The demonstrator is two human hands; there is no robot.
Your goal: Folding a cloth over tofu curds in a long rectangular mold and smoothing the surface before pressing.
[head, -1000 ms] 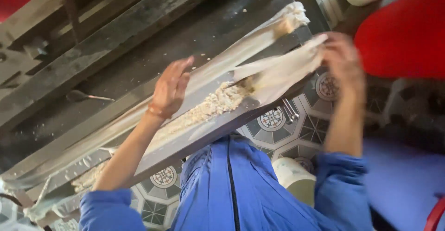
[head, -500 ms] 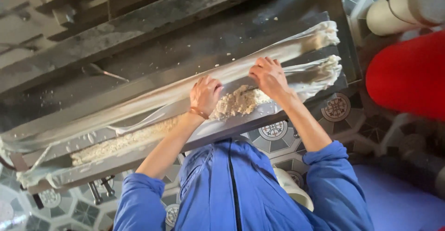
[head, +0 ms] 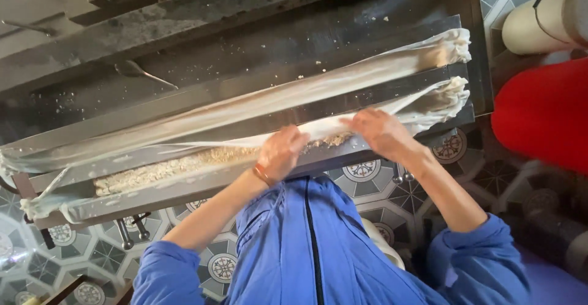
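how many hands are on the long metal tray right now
2. The left hand rests near the middle of the long metal tray, on the white sheet by the crumbly filling. The right hand presses the sheet further right. No other hands show.

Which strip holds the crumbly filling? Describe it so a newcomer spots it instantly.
Start at the long metal trough across the dark bench. A pale cloth lines it. The crumbly filling lies in the near channel, left of the left hand: grainy and beige, unlike the smooth cloth folds.
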